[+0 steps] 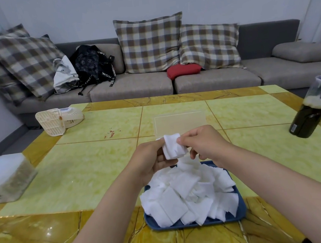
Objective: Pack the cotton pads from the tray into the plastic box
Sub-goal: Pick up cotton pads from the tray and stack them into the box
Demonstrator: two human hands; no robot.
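Observation:
A blue tray (242, 210) near the table's front edge holds a heap of several white square cotton pads (185, 194). Above its far end, both hands hold a small stack of cotton pads (173, 146). My left hand (149, 158) cups the stack from the left and below. My right hand (203, 142) pinches its top right corner with thumb and finger. Just behind the hands stands a clear plastic box (179, 123), open at the top, its near wall partly hidden by the hands.
A dark green bottle (311, 109) stands at the right table edge. A white lidded container (5, 177) sits at the left edge, and a cream plastic basket and fan (56, 120) at the far left. A grey sofa with plaid cushions lies beyond the table.

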